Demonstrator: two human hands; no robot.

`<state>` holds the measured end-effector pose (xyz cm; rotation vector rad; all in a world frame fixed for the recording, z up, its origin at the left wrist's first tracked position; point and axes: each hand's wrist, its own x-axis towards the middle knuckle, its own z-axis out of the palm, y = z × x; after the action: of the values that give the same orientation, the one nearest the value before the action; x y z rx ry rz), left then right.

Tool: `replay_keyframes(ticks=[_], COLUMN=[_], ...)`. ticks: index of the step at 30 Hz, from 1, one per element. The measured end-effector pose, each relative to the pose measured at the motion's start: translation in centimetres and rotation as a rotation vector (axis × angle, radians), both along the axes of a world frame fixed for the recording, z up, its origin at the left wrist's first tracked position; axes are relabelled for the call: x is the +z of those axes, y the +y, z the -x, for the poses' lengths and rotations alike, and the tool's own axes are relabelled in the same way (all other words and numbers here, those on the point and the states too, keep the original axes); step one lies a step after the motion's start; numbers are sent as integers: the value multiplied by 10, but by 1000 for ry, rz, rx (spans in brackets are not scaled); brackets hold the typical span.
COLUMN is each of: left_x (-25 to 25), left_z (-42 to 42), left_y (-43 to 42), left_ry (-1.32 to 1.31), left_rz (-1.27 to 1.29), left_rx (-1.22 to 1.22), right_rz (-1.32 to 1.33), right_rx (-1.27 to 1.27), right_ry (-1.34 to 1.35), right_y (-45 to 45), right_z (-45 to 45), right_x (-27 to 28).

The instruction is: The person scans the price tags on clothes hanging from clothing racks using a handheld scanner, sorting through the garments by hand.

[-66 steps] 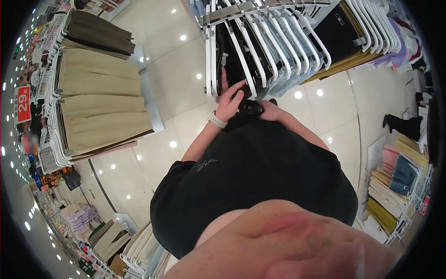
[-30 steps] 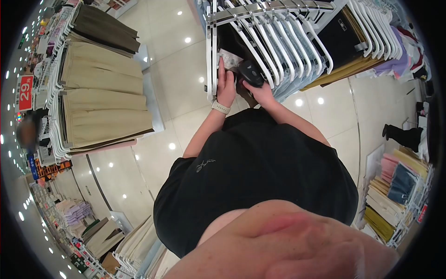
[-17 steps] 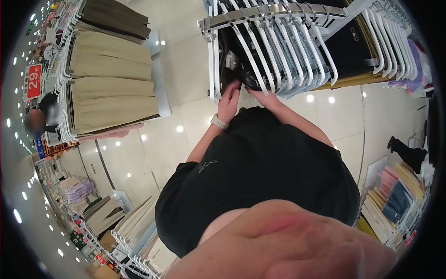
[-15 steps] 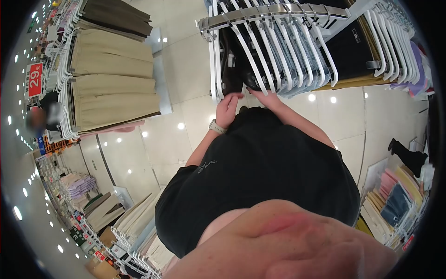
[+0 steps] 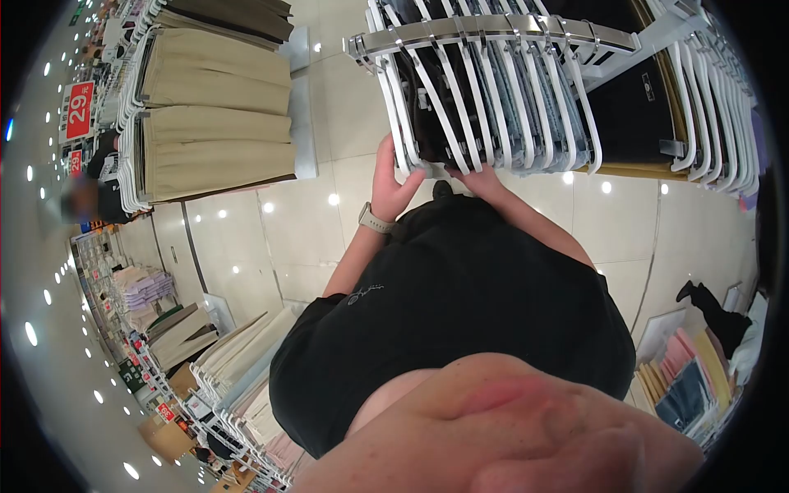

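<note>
My left hand (image 5: 393,185), with a pale-banded watch (image 5: 376,218) on its wrist, is wrapped round the lower ends of the leftmost white hangers (image 5: 398,123). Its fingers lie on their outer side and the thumb crosses in front. Dark trousers (image 5: 429,123) hang just to the right of these hangers. My right hand (image 5: 483,182) is at the lower ends of the middle hangers, its fingers mostly hidden behind them. Whether it holds the black device seen before cannot be made out. Blue jeans (image 5: 534,123) hang farther right.
A metal rail (image 5: 493,29) carries the hangers. Beige trousers (image 5: 218,70) hang on a rack at left, near a red price sign (image 5: 78,109). Folded clothes (image 5: 684,382) fill a rack at lower right. A person's dark-clothed leg (image 5: 719,316) shows at far right, another person (image 5: 103,197) at far left.
The black handheld device has gone out of sight behind the hangers. My left hand has moved from the dark trousers to the leftmost hangers. The view has turned, shifting the side racks.
</note>
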<state>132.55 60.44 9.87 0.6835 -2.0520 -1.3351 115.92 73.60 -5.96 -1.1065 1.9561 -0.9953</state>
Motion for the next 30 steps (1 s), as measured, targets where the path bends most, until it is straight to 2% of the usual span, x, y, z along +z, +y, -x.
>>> replay_keyframes(ticks=[3,5,6,9,10,13,14,17,18,19,20,23,25,27,29,30], left_x=[3,4,2,5,6,-1,-3,7,13,16,8,12,12,-1,-12,-9], left_z=[10,9,6,5,4,1,0,4,5,5,-1,-3,-10,-20,-27,-25], left_y=[3,3,2,-7,-10,-19,-21,-17,-16,-16,-19,-23,-24,-27,-32,-29], left_ry=[10,25,29,-2,-33,-68,-96,-153,-173,-190,-218,-263,-243,-222,-198,-156], left_rz=[-78,-126,-154,-154,-142,-147,-132,-196,-223,-249,-66,213,171,160,234,155], left_rx=[-14,2,19,15,5,-2,4,32,34,38,25,-2,79,148,135,165], right_rz=[-135,64,14,-79,17,71,200,192,156,179,202,240,252,242,282,366], right_rx=[25,-33,-140,7,62,301,438,528,494,472,452,375,275,167,100,89], right_ry=[-229,-230,-488,-466,-480,-362,-419,-362,-329,-278,-226,-198,-139,-356,-316,-252], right_y=[6,13,14,22,24,23,18,-1,-4,-7,-10,-13,2,9,19,25], right_z=[7,1,3,14,10,0,-1,-13,-9,-12,-16,-24,-17,-12,-8,-11], right_x=[-6,3,32,49,36,32,31,40,68,67,62,38,58,78,89,69])
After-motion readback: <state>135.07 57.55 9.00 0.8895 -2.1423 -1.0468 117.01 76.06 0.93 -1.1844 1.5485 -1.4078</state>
